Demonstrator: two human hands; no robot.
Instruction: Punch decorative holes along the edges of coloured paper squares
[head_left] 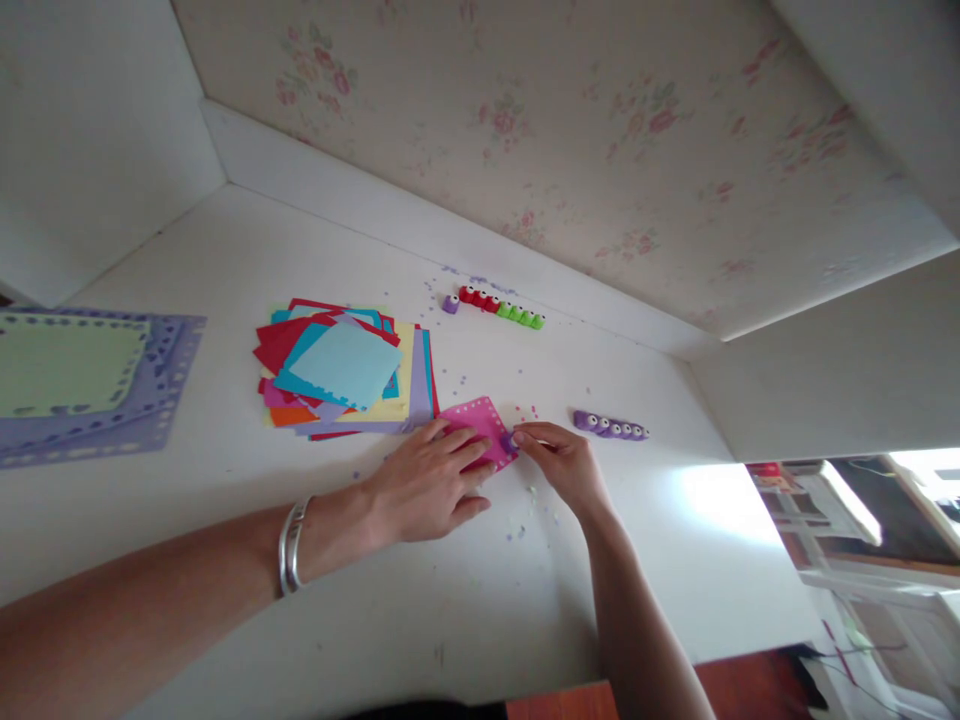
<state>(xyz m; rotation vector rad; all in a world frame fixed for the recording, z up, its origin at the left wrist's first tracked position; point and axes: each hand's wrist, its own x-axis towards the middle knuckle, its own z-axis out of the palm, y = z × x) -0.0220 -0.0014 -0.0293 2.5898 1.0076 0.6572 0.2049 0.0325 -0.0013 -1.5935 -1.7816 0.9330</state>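
Observation:
My left hand (442, 480) lies flat, fingers spread, across a pink sheet of paper (480, 417). Small punched holes run along the edges of that sheet. At its right edge, my right hand (559, 458) pinches a small purple paper punch (510, 441), mostly covered by the fingers. Tiny pink cut-outs (527, 412) are scattered just above the sheet. To the left, touching the pink sheet's corner, is a pile of coloured paper (345, 362), with a light blue sheet on top.
A row of purple punches (611, 426) stands to the right. Further back are a row of red and green punches (502, 305) and a lone purple one (450, 304). Punched purple and green sheets (169, 385) lie far left. Purple bits dot the white table (247, 560); a wall panel (450, 215) borders its back.

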